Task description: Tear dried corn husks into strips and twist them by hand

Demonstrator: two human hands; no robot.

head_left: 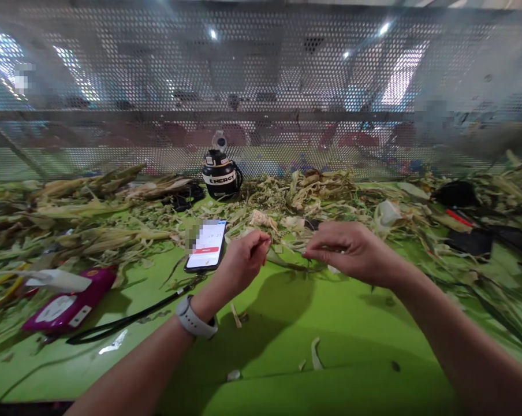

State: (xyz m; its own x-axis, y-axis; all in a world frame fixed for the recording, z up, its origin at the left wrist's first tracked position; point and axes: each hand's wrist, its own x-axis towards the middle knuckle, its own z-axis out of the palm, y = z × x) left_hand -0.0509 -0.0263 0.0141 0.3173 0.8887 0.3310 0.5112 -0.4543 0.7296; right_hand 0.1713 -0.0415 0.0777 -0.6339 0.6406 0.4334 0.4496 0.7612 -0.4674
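Observation:
My left hand (242, 261), with a grey watch on its wrist, is closed, fingertips pressed together. Across from it my right hand (350, 248) is closed in a pinch. What either hand holds, if anything, is too small to make out. A thin green husk strip (287, 263) shows in the gap between the hands, and whether they touch it I cannot tell. Just beyond the fingers lie pale corn-husk pieces (262, 219) on the green table (287, 352). Left of my left hand is a lit phone (207, 245) with a black strap (135, 316).
A black bottle (220, 178) stands at the back before a perforated metal screen (261, 75). At left are a purple device (70, 303) with a white plug and a heap of dry husks (83, 190). Dark objects (469, 240) lie among husks at right.

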